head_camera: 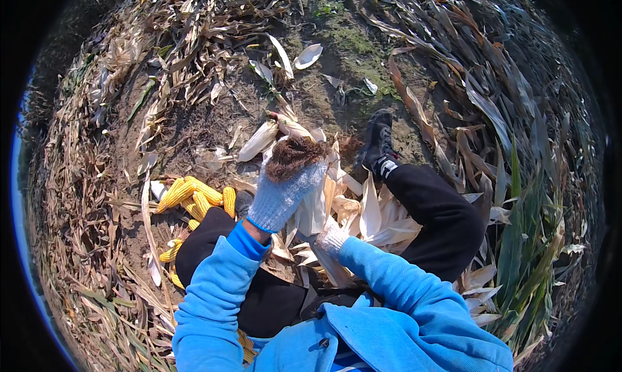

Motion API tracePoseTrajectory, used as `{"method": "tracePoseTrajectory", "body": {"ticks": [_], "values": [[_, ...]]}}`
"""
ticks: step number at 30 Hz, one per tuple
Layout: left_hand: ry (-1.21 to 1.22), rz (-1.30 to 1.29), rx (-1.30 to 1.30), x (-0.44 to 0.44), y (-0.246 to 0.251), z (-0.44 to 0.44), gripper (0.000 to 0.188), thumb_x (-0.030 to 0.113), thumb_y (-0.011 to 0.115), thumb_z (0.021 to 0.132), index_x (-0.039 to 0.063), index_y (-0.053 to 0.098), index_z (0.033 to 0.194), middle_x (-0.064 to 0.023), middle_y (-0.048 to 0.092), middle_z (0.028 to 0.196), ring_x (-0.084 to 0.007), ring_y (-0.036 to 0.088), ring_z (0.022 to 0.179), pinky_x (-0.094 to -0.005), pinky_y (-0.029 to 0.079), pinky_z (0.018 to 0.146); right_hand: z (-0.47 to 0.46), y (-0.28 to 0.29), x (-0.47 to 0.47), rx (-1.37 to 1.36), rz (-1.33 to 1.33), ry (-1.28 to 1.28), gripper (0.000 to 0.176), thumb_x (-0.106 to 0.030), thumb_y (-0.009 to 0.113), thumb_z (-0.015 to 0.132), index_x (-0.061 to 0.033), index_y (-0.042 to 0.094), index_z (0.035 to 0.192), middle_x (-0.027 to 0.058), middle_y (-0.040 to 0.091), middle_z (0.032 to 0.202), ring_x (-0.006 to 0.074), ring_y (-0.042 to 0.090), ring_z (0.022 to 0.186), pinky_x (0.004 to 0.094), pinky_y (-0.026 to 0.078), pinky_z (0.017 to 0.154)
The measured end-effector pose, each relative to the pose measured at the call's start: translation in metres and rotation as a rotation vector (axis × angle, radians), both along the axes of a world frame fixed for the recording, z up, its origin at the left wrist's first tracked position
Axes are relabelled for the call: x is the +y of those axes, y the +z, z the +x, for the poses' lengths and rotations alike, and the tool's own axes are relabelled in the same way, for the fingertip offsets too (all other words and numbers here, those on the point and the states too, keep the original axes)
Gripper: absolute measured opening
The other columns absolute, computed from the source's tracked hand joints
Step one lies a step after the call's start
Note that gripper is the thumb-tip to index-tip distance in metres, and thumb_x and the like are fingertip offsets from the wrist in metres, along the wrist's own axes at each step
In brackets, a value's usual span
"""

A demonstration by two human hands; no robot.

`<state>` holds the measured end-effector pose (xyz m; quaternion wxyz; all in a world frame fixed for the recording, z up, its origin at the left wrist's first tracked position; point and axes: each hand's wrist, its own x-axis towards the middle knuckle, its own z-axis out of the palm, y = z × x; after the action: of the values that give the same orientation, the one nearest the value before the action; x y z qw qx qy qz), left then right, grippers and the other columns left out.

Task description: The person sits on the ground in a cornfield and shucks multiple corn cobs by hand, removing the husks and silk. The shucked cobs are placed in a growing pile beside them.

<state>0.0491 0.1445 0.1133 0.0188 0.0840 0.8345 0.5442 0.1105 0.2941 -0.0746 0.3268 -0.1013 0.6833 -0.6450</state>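
My left hand (pixel 289 192), in a pale knit glove with a blue cuff edge, is closed around the upper part of an ear of corn in its dry husk. A thick tuft of brown corn silk (pixel 294 158) shows above the fingers. Lower on the same ear, the pale husk (pixel 313 209) spreads downward to my right hand (pixel 332 237), also gloved, which grips it near the stalk end. My right fingertips are mostly hidden by husk. Just beyond the left hand lie unhusked ears (pixel 260 140) on the soil. No bare kernels show on the held ear.
Husked yellow corn ears (pixel 197 197) are heaped beyond my left knee, with more (pixel 171 250) beside it. Stripped husks (pixel 374 216) pile between my legs. My shoe (pixel 376 139) rests on the soil to the right. Dry corn stalks (pixel 510 105) line both sides.
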Motion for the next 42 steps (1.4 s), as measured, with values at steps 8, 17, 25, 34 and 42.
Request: {"method": "tracePoseTrajectory", "body": {"ticks": [8,17,25,34,42], "values": [[0.02,0.275,-0.068,0.033,-0.005,0.012,0.041,0.011,0.078,0.082,0.003,0.06,0.117,-0.0107,0.067,0.111,-0.0171,0.064,0.103,-0.0327,0.052,0.092,0.015,-0.033,0.009,0.054,0.021,-0.006,0.051,-0.025,0.061,0.088,-0.0101,0.051,0.135,0.0109,0.059,0.129,0.0264,0.056,0.118,0.0421,0.047,0.101],[0.149,0.376,-0.224,-0.005,-0.014,-0.003,0.039,0.019,0.07,0.09,0.001,0.06,0.123,-0.0085,0.066,0.121,-0.0163,0.062,0.111,-0.0317,0.05,0.095,0.009,-0.081,-0.008,0.041,0.061,0.071,0.043,-0.025,0.05,0.095,-0.0125,0.05,0.136,0.0108,0.057,0.131,0.0285,0.054,0.121,0.0462,0.046,0.102],[0.226,0.48,-0.31,-0.001,-0.012,-0.005,0.04,0.02,0.073,0.089,0.001,0.063,0.122,-0.0069,0.069,0.115,-0.0157,0.064,0.104,-0.0306,0.051,0.09,0.012,-0.046,0.006,0.048,0.02,0.104,0.043,-0.025,0.049,0.097,-0.0133,0.049,0.137,0.0103,0.057,0.131,0.0278,0.054,0.121,0.0462,0.046,0.102],[0.233,0.435,-0.293,0.003,-0.01,-0.004,0.039,0.022,0.073,0.089,0.001,0.064,0.12,-0.0074,0.069,0.115,-0.016,0.065,0.104,-0.0309,0.051,0.091,0.012,-0.041,0.006,0.015,-0.002,0.122,0.042,-0.024,0.048,0.098,-0.0141,0.047,0.139,0.0097,0.056,0.132,0.027,0.054,0.122,0.0461,0.046,0.101],[0.084,0.156,-0.109,-0.007,-0.026,-0.005,0.037,0.02,0.066,0.093,0.005,0.061,0.126,-0.0072,0.064,0.126,-0.0197,0.061,0.114,-0.035,0.046,0.1,0.012,-0.041,0.004,-0.002,-0.023,0.128,0.042,-0.024,0.047,0.099,-0.0149,0.046,0.14,0.0092,0.056,0.132,0.0263,0.054,0.122,0.0461,0.047,0.101]]}}
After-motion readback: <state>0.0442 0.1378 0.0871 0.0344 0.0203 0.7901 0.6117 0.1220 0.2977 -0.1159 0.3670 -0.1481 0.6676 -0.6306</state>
